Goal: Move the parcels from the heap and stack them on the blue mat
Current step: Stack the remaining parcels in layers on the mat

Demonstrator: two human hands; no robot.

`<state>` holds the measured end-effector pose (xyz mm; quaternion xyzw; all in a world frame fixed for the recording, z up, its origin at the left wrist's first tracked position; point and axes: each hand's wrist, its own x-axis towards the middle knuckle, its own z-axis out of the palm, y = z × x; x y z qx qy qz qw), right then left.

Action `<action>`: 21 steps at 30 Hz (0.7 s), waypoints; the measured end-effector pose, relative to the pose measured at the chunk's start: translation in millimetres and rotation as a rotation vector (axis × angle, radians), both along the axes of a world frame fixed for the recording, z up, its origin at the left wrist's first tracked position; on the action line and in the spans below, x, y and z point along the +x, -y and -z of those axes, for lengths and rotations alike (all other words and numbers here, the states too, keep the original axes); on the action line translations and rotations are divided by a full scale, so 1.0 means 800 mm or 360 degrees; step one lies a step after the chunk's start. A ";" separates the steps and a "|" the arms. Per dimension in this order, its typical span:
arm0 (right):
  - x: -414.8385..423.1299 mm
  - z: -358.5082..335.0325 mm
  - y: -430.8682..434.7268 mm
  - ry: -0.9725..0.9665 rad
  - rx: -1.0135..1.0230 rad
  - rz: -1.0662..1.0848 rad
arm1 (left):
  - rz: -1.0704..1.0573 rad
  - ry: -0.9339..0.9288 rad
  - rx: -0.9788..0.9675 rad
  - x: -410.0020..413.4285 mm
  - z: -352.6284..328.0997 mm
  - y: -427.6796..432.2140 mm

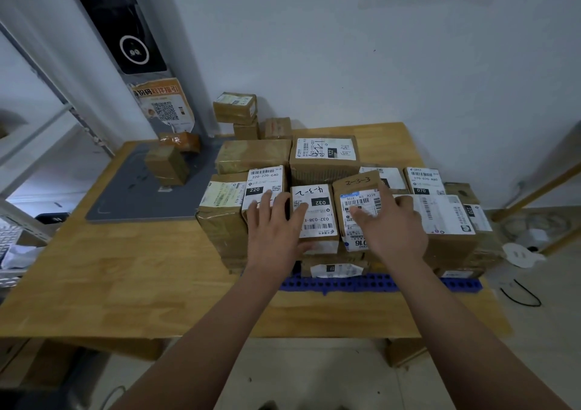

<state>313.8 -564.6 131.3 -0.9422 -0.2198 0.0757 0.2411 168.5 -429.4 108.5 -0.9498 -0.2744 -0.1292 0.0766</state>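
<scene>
Parcels (323, 155) hide most of the blue mat (456, 285); only its near edge shows. The 032 parcel (316, 218) lies on top, long axis running away from me, between my left hand (275, 230) and right hand (394, 227), fingers (267, 200) flat, gripping nothing.

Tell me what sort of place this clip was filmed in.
Probably a parcel pickup or sorting point: taped cardboard parcels with barcode labels and handwritten codes are stacked on a wooden table, a QR-code poster hangs behind, and metal shelving stands at left.
</scene>
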 end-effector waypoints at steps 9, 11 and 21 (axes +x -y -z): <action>0.004 -0.002 0.016 -0.0031 -0.0016 -0.0124 | -0.0138 -0.0260 -0.0038 0.000 -0.005 -0.017; 0.004 -0.003 0.018 -0.0028 -0.0028 -0.0170 | -0.0122 -0.0230 -0.0044 -0.002 -0.005 -0.018; 0.001 0.000 0.019 -0.0016 -0.0014 -0.0201 | -0.0093 -0.0162 -0.0053 -0.004 -0.004 -0.020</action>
